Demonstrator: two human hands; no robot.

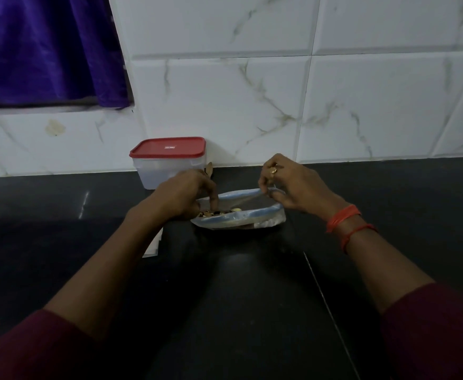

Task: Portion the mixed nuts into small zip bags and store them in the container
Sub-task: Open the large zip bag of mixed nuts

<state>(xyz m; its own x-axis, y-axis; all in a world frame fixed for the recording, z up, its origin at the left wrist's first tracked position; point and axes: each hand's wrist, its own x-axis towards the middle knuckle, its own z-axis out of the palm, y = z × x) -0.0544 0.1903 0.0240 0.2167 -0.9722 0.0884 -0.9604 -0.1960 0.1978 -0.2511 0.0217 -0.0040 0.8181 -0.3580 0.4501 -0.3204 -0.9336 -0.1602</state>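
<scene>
The zip bag (238,218) lies mid-frame on the dark tabletop (241,292), its mouth pulled wide between my hands; my right grip (293,185) pinches the far rim of that mouth near its right end, fingertips closed on the plastic; my left grip (186,193) sits over the left end of the mouth, fingers curled, the index finger pointing down among the mixed nuts (220,212) inside; whether it pinches a nut, holds the rim or holds nothing I cannot tell, since the thumb is hidden behind the hand. The container (167,168) stands just behind my left grip, against the tiled wall (252,105), its red lid (168,148) on; its lower right corner is covered by my knuckles. Something white and flat (153,244) shows beneath my left forearm, mostly hidden; the nuts are small and dim, their kinds hard to make out; a purple curtain (41,50) is cut off at the upper left of the frame.
</scene>
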